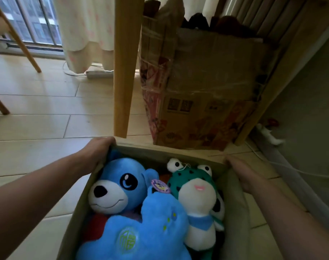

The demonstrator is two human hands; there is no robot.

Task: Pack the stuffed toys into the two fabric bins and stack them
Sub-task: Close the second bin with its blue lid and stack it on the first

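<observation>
At the far left, two slanted wooden chair legs (28, 51) stand on the pale tiled floor (38, 117) in front of a barred window (28, 21). Right of them a cream curtain (81, 34) hangs to the floor, with a white power strip (100, 73) and its cord lying at its hem. The person's left hand (98, 152) grips the far left corner of the fabric bin (233, 199), the fingers curled over the rim and pressed against the left wall. Just past that corner a thick wooden post (125, 68) rises from the floor. Inside the bin, a blue bear (115, 186) with a white muzzle lies against the left wall, face up, and a round purple tag (160, 185) shows beside its ear. A blue plush (150, 233) with a green emblem lies across the near part of the bin, overlapping the bear. To the right, touching both, a green frog (195, 194) with a white belly and a blue scarf lies along the right wall, its eyes toward the far edge. Beyond the bin's far edge stands a tall taped cardboard box (206, 87) with dark things poking from its top. The right hand (242, 173) rests on the far right corner of the bin, but whether its fingers are curled round the rim cannot be told. At the far right a white cord (291, 169) runs along the floor beside the grey wall (310, 102).
</observation>
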